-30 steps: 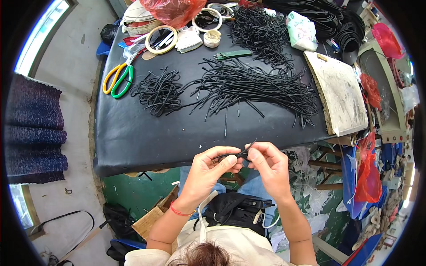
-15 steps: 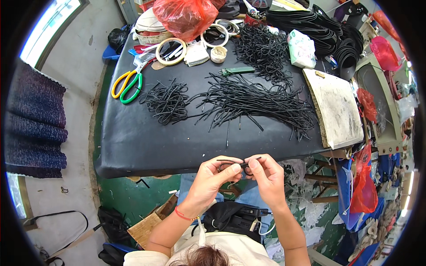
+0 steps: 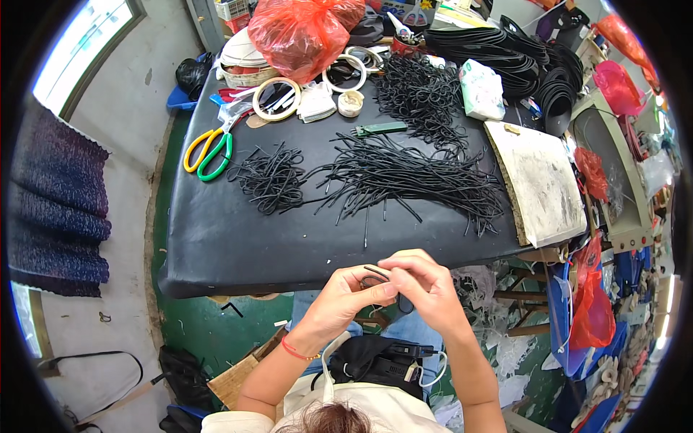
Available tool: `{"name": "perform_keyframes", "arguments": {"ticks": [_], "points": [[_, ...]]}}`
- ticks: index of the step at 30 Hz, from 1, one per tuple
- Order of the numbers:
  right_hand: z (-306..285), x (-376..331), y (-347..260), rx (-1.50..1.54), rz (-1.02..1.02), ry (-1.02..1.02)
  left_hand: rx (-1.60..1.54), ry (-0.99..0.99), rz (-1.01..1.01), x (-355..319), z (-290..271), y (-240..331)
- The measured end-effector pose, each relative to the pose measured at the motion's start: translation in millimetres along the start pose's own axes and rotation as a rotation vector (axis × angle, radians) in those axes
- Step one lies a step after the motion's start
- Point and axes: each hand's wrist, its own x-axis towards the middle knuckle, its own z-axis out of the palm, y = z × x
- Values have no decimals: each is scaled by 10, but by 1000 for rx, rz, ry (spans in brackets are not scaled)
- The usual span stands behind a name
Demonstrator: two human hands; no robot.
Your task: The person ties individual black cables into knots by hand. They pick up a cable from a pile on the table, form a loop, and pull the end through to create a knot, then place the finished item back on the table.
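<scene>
A short black cord (image 3: 373,278) is pinched between my two hands, just off the near edge of the table. My left hand (image 3: 351,294) holds it with thumb and fingers, and a loop shows beside the thumb. Fingers of my right hand (image 3: 422,283) close on the cord from the other side and hide part of it. Beyond the hands, a wide bundle of straight black cords (image 3: 419,177) lies on the black table (image 3: 289,249). To its left sits a smaller heap of looped black cords (image 3: 268,178).
Scissors (image 3: 209,151) with yellow and green handles lie at the table's left. A green-handled tool (image 3: 380,128) rests behind the bundle. Farther back are tape rolls (image 3: 276,99), tangled cords (image 3: 419,94) and a red plastic bag (image 3: 303,36). A stained board (image 3: 538,184) stands at the right.
My right hand has turned over and come closer to the left, its fingers now covering more of the cord. The left hand has shifted little. The whole view has moved slightly.
</scene>
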Motion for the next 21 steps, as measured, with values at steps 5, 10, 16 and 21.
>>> {"name": "perform_keyframes", "arguments": {"ticks": [5,10,16,21], "points": [[82,-28,-3,166,15,92,3,17,26,29,-39,-22],[56,-76,20,38,66,208,100,103,106,26,-62,41],[113,-177,35,-66,37,182,-142,137,56,57,16,19],[75,-54,-91,-79,-22,236,158,20,67,13,26,-2]]}}
